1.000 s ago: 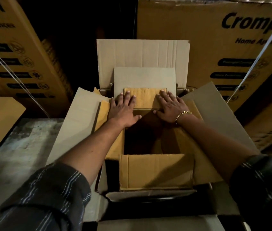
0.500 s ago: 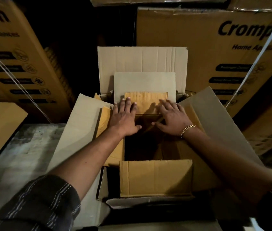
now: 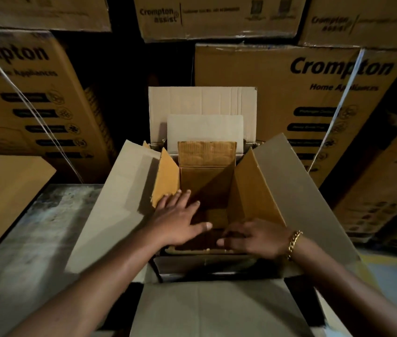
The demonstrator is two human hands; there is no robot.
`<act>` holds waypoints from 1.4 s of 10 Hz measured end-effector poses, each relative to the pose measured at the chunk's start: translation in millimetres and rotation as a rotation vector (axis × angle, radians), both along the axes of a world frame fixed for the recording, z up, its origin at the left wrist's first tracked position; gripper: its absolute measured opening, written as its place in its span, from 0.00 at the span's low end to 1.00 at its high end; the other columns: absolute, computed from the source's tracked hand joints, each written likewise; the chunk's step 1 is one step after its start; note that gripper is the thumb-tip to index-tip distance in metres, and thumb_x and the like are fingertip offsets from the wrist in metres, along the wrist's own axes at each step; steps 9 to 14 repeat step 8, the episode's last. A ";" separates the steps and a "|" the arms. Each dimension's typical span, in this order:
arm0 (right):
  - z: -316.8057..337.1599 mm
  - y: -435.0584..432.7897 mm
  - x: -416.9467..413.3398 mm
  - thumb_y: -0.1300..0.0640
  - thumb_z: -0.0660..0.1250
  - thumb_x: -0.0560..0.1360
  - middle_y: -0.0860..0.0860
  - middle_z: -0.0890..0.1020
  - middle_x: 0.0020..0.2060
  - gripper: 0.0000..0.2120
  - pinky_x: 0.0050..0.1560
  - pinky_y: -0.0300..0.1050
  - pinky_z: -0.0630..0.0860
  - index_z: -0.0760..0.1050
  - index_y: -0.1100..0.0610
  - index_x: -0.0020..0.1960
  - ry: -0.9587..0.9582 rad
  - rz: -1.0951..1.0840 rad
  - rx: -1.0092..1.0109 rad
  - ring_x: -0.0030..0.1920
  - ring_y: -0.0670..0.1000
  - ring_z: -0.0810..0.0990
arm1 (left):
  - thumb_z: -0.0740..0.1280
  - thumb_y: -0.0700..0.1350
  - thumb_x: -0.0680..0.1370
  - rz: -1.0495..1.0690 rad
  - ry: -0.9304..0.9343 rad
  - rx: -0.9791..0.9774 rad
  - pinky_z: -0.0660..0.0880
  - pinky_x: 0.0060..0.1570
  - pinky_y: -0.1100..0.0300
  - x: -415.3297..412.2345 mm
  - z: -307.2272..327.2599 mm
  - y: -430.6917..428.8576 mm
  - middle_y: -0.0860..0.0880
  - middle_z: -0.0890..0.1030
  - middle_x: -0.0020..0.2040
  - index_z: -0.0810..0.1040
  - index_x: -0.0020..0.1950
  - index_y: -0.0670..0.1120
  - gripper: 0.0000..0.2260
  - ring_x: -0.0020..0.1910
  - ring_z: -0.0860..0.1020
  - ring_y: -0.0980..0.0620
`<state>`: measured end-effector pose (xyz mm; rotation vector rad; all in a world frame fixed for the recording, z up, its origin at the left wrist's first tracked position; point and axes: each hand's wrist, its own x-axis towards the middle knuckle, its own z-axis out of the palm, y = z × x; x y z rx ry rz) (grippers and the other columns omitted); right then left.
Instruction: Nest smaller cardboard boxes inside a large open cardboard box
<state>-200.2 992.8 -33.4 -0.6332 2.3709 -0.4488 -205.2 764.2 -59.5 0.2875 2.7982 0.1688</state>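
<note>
A large open cardboard box (image 3: 309,190) stands in front of me with its grey flaps spread outward. Inside it sits a smaller box with a pale far flap (image 3: 204,127), and inside that a brown box (image 3: 253,190), its flaps standing up. My left hand (image 3: 180,220) lies flat with spread fingers over the near left of the brown box's opening. My right hand (image 3: 253,234), with a gold bracelet, rests on the brown box's near edge, fingers pointing left. Whether it grips the near flap is hidden. The brown box's bottom is dark.
Stacked printed cartons (image 3: 314,93) wall in the back and both sides. A grey metal surface (image 3: 34,239) lies to the left, with a brown cardboard sheet (image 3: 2,190) at its far left. A pale floor patch (image 3: 392,276) shows at the right.
Both hands have come back from the far flap of the brown box to its near edge. The near brown flap no longer lies flat toward me. The camera tilted up.
</note>
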 end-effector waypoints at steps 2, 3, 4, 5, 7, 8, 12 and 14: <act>-32.5 -4.5 67.3 0.27 0.47 0.76 0.51 0.75 0.67 0.33 0.65 0.55 0.68 0.65 0.46 0.71 0.316 0.114 0.162 0.66 0.56 0.74 | 0.48 0.70 0.80 0.058 -0.093 0.140 0.42 0.77 0.50 69.5 -0.8 7.8 0.54 0.52 0.82 0.58 0.81 0.57 0.32 0.81 0.47 0.54; -28.9 -1.6 82.0 0.24 0.38 0.71 0.48 0.73 0.67 0.40 0.66 0.54 0.65 0.65 0.45 0.71 0.399 0.085 0.128 0.66 0.52 0.71 | 0.49 0.67 0.81 0.052 -0.073 0.177 0.44 0.77 0.52 92.9 -0.3 13.6 0.54 0.55 0.82 0.59 0.80 0.56 0.30 0.80 0.49 0.55; -23.4 0.3 83.4 0.27 0.40 0.74 0.47 0.73 0.67 0.35 0.62 0.51 0.67 0.66 0.46 0.70 0.510 0.055 0.097 0.65 0.51 0.72 | 0.50 0.68 0.81 0.075 -0.007 0.174 0.46 0.77 0.51 109.0 2.0 16.8 0.55 0.53 0.82 0.57 0.81 0.57 0.31 0.80 0.48 0.55; -12.6 0.4 83.7 0.31 0.43 0.78 0.46 0.74 0.65 0.30 0.59 0.51 0.69 0.69 0.45 0.68 0.518 0.035 0.075 0.63 0.50 0.74 | 0.50 0.68 0.81 0.114 0.062 0.175 0.47 0.77 0.51 119.3 11.4 17.1 0.56 0.52 0.82 0.56 0.81 0.57 0.30 0.80 0.48 0.55; 6.4 3.9 88.5 0.24 0.32 0.68 0.43 0.72 0.70 0.44 0.64 0.52 0.67 0.65 0.41 0.72 0.562 -0.017 0.006 0.67 0.49 0.71 | 0.49 0.67 0.81 0.160 0.172 0.239 0.50 0.75 0.49 131.1 34.2 9.9 0.55 0.53 0.82 0.56 0.81 0.57 0.29 0.80 0.51 0.52; 16.9 6.8 88.4 0.20 0.28 0.63 0.43 0.68 0.73 0.51 0.68 0.55 0.65 0.62 0.41 0.75 0.583 -0.084 -0.024 0.71 0.49 0.67 | 0.48 0.67 0.81 0.171 0.219 0.247 0.51 0.76 0.48 132.4 44.1 1.8 0.54 0.53 0.82 0.54 0.81 0.57 0.30 0.80 0.50 0.52; 16.9 6.8 88.4 0.20 0.28 0.63 0.43 0.68 0.73 0.51 0.68 0.55 0.65 0.62 0.41 0.75 0.583 -0.084 -0.024 0.71 0.49 0.67 | 0.48 0.67 0.81 0.171 0.219 0.247 0.51 0.76 0.48 132.4 44.1 1.8 0.54 0.53 0.82 0.54 0.81 0.57 0.30 0.80 0.50 0.52; 16.9 6.8 88.4 0.20 0.28 0.63 0.43 0.68 0.73 0.51 0.68 0.55 0.65 0.62 0.41 0.75 0.583 -0.084 -0.024 0.71 0.49 0.67 | 0.48 0.67 0.81 0.171 0.219 0.247 0.51 0.76 0.48 132.4 44.1 1.8 0.54 0.53 0.82 0.54 0.81 0.57 0.30 0.80 0.50 0.52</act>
